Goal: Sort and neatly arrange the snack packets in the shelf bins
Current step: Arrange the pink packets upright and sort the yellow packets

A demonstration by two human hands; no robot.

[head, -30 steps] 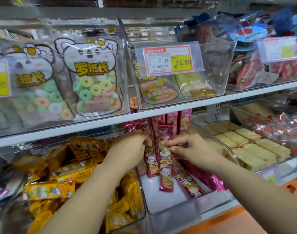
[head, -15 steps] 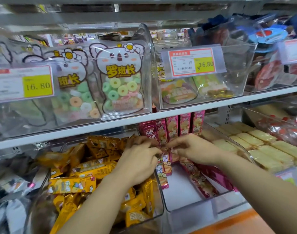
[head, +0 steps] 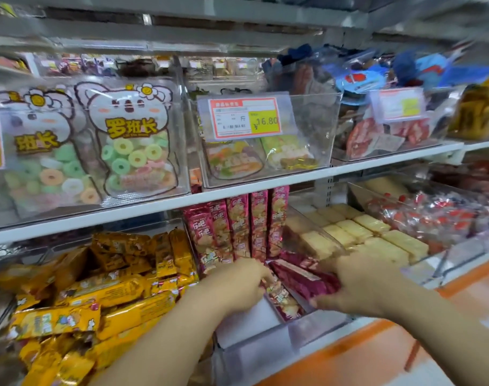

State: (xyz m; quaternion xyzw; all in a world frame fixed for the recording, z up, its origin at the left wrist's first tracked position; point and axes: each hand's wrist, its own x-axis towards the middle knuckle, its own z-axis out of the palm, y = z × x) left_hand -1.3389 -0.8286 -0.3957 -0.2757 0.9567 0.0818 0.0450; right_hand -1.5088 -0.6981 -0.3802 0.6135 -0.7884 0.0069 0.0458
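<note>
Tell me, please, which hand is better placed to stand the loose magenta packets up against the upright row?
Probably the right hand: it already grips the lying magenta packets. The left hand rests at the foot of the upright row, suited to steadying it.

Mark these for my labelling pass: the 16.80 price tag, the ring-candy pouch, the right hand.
16.80 price tag (head: 245, 117): head view, card's centre.
Ring-candy pouch (head: 132, 140): head view, front face.
Right hand (head: 360, 285): head view, back of hand.

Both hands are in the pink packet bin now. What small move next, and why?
Probably stand the loose pink packets under the right hand upright against the standing row at the back. They lie flat and slanted, while the left hand braces the row's base.
</note>
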